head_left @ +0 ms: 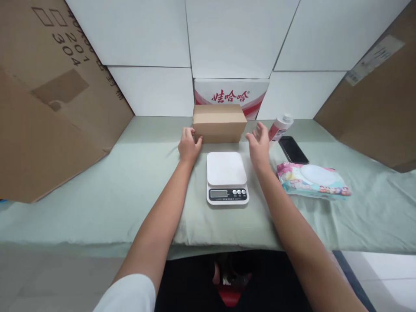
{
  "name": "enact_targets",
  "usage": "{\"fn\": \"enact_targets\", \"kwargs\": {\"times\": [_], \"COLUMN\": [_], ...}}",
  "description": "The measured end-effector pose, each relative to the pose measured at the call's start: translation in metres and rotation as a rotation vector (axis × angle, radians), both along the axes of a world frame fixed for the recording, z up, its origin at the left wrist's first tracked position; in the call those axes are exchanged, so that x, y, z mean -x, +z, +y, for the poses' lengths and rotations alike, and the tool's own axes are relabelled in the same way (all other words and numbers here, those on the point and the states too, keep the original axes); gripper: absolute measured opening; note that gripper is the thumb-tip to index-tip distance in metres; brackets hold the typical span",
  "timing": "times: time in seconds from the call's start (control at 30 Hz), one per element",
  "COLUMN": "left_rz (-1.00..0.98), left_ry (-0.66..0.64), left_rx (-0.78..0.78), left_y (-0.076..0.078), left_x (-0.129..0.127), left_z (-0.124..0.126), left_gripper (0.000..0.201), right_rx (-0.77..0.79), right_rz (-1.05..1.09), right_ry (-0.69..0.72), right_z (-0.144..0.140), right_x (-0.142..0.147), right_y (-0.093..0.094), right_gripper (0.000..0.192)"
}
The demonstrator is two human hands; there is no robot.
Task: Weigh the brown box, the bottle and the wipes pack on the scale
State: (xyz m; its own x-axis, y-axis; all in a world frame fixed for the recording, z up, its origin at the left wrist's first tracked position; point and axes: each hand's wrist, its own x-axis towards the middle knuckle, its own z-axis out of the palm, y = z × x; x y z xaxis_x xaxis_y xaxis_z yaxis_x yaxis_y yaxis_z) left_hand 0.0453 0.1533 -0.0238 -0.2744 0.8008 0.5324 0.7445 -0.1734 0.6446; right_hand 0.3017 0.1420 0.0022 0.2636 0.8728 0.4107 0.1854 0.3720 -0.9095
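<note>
Cardboard fills the middle of our view: a small brown box (219,123) sits closed on the pale green cloth (97,195) that covers the table, its long side facing us, just beyond the white kitchen scale (226,177). We have our left hand (189,144) at the box's lower left corner, fingers curled and touching that corner, thumb toward the front face; it rests against the cardboard rather than gripping it. Our right hand (259,144) is open, fingers spread and slightly bent, just off the box's right end with a thin gap showing between the fingertips and the cardboard, so it holds nothing. Both of our forearms reach in from the near edge, one on each side of the scale, whose platform is bare and whose display faces us.

Behind the box leans a white carton with red lettering (231,96), touching or nearly touching the box's back; we cannot tell which. To the right of our right hand lies a white and red tube (280,126) tilted on its side, a dark phone (293,149) flat beside it, and nearer to us a pack of wet wipes (313,179). Large brown cardboard sheets (55,99) stand at the left and right, white panels (237,39) at the back.
</note>
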Motion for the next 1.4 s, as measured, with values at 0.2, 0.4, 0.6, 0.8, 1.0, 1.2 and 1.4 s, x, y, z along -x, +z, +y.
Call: {"fn": "enact_targets", "kwargs": {"times": [0.2, 0.4, 0.6, 0.8, 1.0, 1.2, 1.4], "left_rz": [0.159, 0.230, 0.138, 0.127, 0.233, 0.323, 0.248], "left_ry": [-0.041, -0.224, -0.274, -0.324, -0.465, -0.511, -0.472], "left_rx": [0.068, 0.103, 0.123, 0.110, 0.185, 0.224, 0.196], "left_y": [0.007, 0.005, -0.002, -0.005, -0.002, -0.005, -0.005], "left_x": [-0.008, -0.007, -0.006, -0.004, -0.004, -0.003, -0.003], "left_z": [-0.008, -0.008, -0.002, 0.000, -0.003, 0.003, 0.002], "left_gripper": [0.006, 0.028, 0.033, 0.033, 0.037, 0.039, 0.034], "right_rx": [0.046, 0.199, -0.025, -0.262, -0.024, 0.016, -0.216], "right_rz": [-0.018, 0.017, -0.055, -0.139, 0.026, 0.069, -0.070], "right_ry": [0.060, 0.214, 0.097, -0.382, -0.550, -0.501, -0.050], "right_z": [-0.012, 0.013, -0.009, -0.035, -0.008, 0.004, -0.024], "right_x": [0.004, 0.009, 0.001, -0.013, -0.031, -0.040, -0.014], "right_y": [-0.004, -0.022, -0.019, -0.006, -0.021, -0.034, -0.003], "right_gripper": [0.051, 0.072, 0.050, 0.047, 0.068, 0.041, 0.041]}}
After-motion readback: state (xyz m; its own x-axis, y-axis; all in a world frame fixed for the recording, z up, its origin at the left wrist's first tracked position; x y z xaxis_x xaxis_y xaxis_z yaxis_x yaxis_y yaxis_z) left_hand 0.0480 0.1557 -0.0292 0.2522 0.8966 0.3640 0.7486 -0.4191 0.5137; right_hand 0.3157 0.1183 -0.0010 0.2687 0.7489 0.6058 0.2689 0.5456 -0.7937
